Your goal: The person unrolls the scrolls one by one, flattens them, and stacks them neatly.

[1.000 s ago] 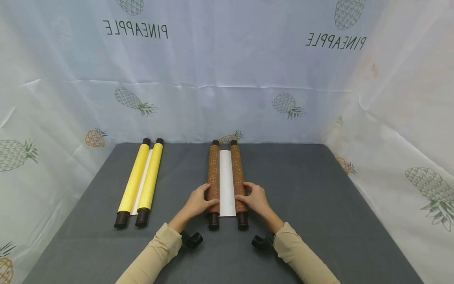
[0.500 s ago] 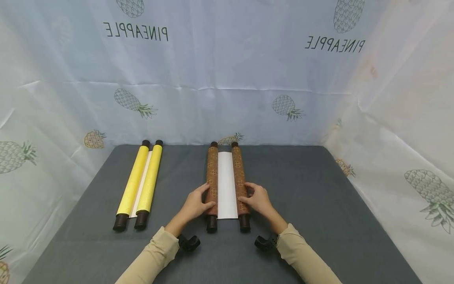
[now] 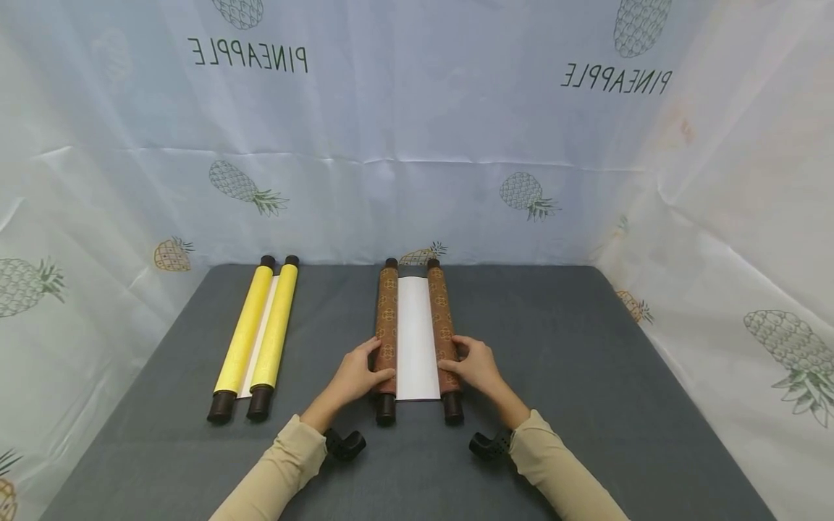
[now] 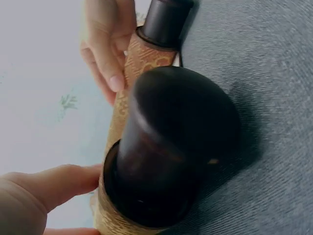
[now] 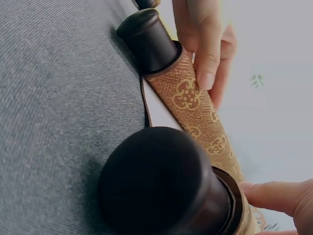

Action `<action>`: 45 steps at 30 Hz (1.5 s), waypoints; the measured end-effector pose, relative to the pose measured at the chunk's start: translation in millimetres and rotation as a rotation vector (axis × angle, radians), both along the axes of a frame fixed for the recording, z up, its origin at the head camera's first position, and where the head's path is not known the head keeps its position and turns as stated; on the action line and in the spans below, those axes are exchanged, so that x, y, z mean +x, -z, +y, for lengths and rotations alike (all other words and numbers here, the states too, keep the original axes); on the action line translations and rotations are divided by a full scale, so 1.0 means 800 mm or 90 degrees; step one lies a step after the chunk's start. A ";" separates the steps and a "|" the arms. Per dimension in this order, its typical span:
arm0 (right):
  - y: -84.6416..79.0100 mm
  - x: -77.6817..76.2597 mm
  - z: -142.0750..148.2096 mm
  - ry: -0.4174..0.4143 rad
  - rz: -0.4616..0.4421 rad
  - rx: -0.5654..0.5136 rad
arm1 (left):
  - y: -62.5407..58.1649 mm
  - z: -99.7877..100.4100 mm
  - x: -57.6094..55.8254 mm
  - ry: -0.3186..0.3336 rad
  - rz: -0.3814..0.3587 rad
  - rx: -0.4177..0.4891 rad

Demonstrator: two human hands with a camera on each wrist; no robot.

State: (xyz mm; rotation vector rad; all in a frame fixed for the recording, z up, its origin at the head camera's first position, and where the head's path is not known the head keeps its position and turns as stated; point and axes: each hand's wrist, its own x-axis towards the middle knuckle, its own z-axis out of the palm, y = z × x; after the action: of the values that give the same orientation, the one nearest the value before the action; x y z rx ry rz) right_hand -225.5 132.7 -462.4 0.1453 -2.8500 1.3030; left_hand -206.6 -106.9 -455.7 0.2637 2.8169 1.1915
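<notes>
A brown patterned scroll with dark end knobs lies partly unrolled in the middle of the table, a white strip of paper showing between its two rolls. My left hand grips the left roll near its front end, thumb on top and fingers at the outer side. On the right roll, my right hand holds the matching spot the same way. Each wrist view has a dark knob close up, with the thumb pressed to the brocade beside it. The fingers' undersides are partly hidden behind the rolls.
A yellow scroll with dark knobs lies to the left, also slightly unrolled. Grey cloth covers the table. A white curtain with pineapple prints hangs behind it and at the sides.
The two brown rolls have moved apart, left hand going left and right hand going right. The white strip between them has widened. The yellow scroll stays put.
</notes>
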 end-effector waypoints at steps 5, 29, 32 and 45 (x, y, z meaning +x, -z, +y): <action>0.000 -0.003 0.002 0.012 -0.025 -0.014 | -0.003 -0.005 -0.001 -0.009 -0.001 0.002; -0.006 -0.003 0.011 0.015 -0.048 0.024 | -0.008 -0.015 0.001 -0.011 -0.014 -0.013; -0.009 -0.003 0.014 0.015 -0.054 0.019 | -0.011 -0.018 0.002 -0.017 -0.020 -0.012; -0.014 -0.003 0.021 -0.008 -0.037 0.034 | -0.014 -0.026 0.002 -0.014 -0.005 0.000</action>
State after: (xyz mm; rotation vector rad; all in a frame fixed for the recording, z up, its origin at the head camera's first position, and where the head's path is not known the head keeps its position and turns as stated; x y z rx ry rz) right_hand -227.9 149.7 -451.1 0.1277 -2.9385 1.2552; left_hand -205.3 -127.6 -444.2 0.2284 2.8199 1.1932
